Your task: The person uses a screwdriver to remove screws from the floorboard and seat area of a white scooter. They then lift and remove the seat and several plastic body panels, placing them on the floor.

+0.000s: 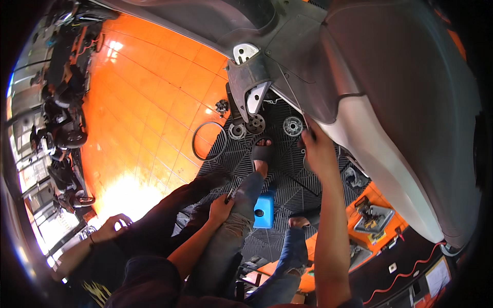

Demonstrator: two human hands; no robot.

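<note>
Likely partway: gripping long tool [294, 94] in right hand [319, 149], with metal parts [293, 126] unfitted leftward of it; cannot tell grip of left hand [221, 210].

At left, the floor [149, 97] was coloured bright orange and crossed by thin lines. The mat [282, 159] at centre was patterned with dark grey ridges; at right, the scooter's side panel [380, 156] was finished in silvery white.

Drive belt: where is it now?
Left of centre in the head view, the drive belt straddles orange floor and black mat, left of a round metal part.
</note>
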